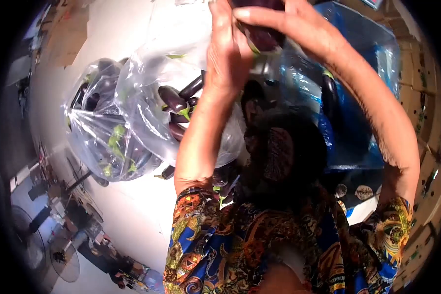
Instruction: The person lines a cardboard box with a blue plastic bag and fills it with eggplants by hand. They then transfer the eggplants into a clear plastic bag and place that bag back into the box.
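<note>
At the top edge of the view, a dark purple eggplant (263, 38) is held between my two hands. My left hand (226, 58) presses against its left side, fingers pointing up and partly cut off by the frame. Across its front lies a finger of my right hand (290, 18), which grips it from the right. Below and left of my hands, a clear plastic bag (137, 115) stands open, with several eggplants (173, 99) in it. To the right is a crate lined with blue plastic (362, 122), where another eggplant (330, 95) lies.
A second clear bag (95, 147), gathered at the top, holds eggplants on the white table (132, 208). More eggplants (225, 179) lie near my body. Cardboard (68, 32) is at the far left, a fan (63, 257) at lower left. Brown perforated crates (426, 98) line the right.
</note>
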Tool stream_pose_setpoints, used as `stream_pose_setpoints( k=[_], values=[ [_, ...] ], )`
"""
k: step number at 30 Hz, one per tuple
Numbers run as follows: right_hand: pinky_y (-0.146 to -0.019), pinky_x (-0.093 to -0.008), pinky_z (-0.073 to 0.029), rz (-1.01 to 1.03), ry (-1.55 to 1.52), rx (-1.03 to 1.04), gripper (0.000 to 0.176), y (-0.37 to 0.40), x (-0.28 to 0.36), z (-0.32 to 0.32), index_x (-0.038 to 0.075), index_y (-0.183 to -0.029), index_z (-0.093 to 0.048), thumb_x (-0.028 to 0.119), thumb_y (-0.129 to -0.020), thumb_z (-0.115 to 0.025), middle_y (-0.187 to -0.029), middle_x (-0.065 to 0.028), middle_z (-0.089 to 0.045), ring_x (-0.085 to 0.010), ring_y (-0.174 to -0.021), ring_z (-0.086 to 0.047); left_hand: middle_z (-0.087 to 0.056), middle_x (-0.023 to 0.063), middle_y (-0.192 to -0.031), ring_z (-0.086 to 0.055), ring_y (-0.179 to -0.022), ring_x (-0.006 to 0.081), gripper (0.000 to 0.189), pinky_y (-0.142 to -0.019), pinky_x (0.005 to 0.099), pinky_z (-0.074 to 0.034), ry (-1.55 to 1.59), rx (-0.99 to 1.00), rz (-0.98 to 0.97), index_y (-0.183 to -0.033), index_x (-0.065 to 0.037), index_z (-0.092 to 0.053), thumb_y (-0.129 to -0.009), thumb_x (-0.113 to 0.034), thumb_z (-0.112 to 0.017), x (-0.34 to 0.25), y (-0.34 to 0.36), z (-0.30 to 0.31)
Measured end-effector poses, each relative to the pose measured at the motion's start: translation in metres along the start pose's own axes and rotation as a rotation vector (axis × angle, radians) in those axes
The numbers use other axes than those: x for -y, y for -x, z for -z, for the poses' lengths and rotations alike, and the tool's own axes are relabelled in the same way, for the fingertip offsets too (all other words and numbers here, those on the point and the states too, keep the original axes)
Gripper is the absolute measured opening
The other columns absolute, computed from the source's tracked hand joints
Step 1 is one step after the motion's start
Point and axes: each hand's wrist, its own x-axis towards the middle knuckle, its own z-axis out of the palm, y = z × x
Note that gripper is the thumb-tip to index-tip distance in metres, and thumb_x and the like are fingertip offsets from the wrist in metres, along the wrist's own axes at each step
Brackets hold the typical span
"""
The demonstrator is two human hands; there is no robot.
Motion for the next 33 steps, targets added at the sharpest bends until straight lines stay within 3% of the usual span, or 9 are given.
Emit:
stream_pose_setpoints(
  k=[2,9,12,15,17,21,24,26,33],
  values=[
    [-0.076,-0.0289,-0.052,-0.069,-0.215,0.06,0.06,0.003,0.0,0.024,-0.003,-0.12,-0.05,0.037,-0.081,-0.07,-0.103,-0.0134,-0.062,-0.0179,-0.088,-0.062,-0.06,0.0088,-0.112,-0.054,-0.101,0.0229,0.049,-0.099,0.0342,-0.036,0.573,-0.125,0.347,-0.132,-0.001,-0.046,-0.099,-0.037,-0.044,-0.005,-0.006,-0.007],
    [-0.074,-0.0273,-0.046,0.382,-0.148,-0.605,0.051,0.088,0.039,0.068,0.002,-0.108,-0.052,0.038,-0.078,-0.072,-0.094,-0.0058,-0.057,-0.0146,-0.086,-0.055,-0.062,0.0175,-0.118,-0.056,-0.114,0.0279,0.052,-0.098,0.0365,-0.041,-0.062,0.412,0.641,-0.128,-0.001,-0.053,-0.091,-0.038,-0.054,0.117,0.091,0.016],
    [-0.075,-0.0277,-0.046,0.119,0.064,-0.591,0.059,0.129,0.035,0.093,0.002,-0.118,-0.048,0.042,-0.08,-0.069,-0.099,-0.0073,-0.057,-0.0165,-0.087,-0.056,-0.064,0.0209,-0.11,-0.06,-0.106,0.0354,0.044,-0.089,0.0393,-0.046,-0.786,0.725,0.315,-0.118,-0.004,-0.06,-0.088,-0.036,-0.058,0.143,0.138,0.03],
    [-0.087,-0.0346,-0.045,-0.271,0.28,-0.554,0.08,0.166,0.007,0.107,0.0,-0.134,-0.044,0.049,-0.075,-0.067,-0.115,-0.0143,-0.057,-0.0227,-0.101,-0.057,-0.066,0.022,-0.098,-0.062,-0.094,0.0383,0.04,-0.08,0.0416,-0.048,-0.675,0.781,0.633,-0.111,-0.003,-0.061,-0.086,-0.035,-0.061,0.157,0.161,0.051],
    [-0.091,-0.0369,-0.045,-0.507,0.344,-0.357,0.093,0.179,-0.005,0.112,-0.004,-0.135,-0.042,0.053,-0.068,-0.072,-0.117,-0.0194,-0.056,-0.0273,-0.105,-0.057,-0.067,0.0196,-0.088,-0.066,-0.082,0.0271,0.038,-0.074,0.0361,-0.049,-0.478,0.581,0.623,-0.112,-0.002,-0.061,-0.087,-0.03,-0.061,0.163,0.179,0.063],
    [-0.113,-0.0429,-0.023,-0.718,0.43,-0.301,0.115,0.176,-0.057,0.118,-0.01,-0.143,-0.024,0.064,-0.066,-0.069,-0.146,-0.0312,-0.027,-0.0375,-0.138,-0.028,-0.066,0.0088,-0.082,-0.059,-0.076,0.0129,0.037,-0.071,0.0283,-0.047,-0.239,0.41,0.73,-0.115,0.0,-0.06,-0.089,-0.026,-0.06,0.146,0.193,0.073],
    [-0.11,-0.0401,-0.03,-0.794,0.629,-0.167,0.115,0.143,-0.086,0.112,-0.01,-0.143,-0.021,0.066,-0.069,-0.065,-0.14,-0.0317,-0.037,-0.0373,-0.133,-0.038,-0.061,0.0017,-0.081,-0.054,-0.075,0.0097,0.039,-0.07,0.0251,-0.045,-0.164,0.429,0.806,-0.116,0.003,-0.058,-0.09,-0.026,-0.059,0.137,0.203,0.068],
    [-0.092,-0.0439,-0.046,-0.711,0.717,-0.248,0.095,0.128,-0.136,0.104,-0.008,-0.116,-0.044,0.074,-0.07,-0.059,-0.111,-0.0283,-0.06,-0.0387,-0.107,-0.059,-0.057,-0.0006,-0.079,-0.049,-0.073,0.0074,0.038,-0.069,0.0221,-0.043,0.017,0.414,0.857,-0.117,0.005,-0.056,-0.091,-0.023,-0.06,0.159,0.227,0.066],
    [-0.088,-0.0481,-0.047,-0.791,0.769,-0.313,0.079,0.116,-0.192,0.072,-0.006,-0.117,-0.041,0.062,-0.08,-0.058,-0.109,-0.0304,-0.06,-0.0444,-0.103,-0.059,-0.059,-0.0012,-0.081,-0.055,-0.076,0.0084,0.037,-0.07,0.023,-0.045,-0.016,0.441,0.928,-0.121,0.002,-0.055,-0.091,-0.02,-0.059,0.128,0.237,0.053]
  ],
)
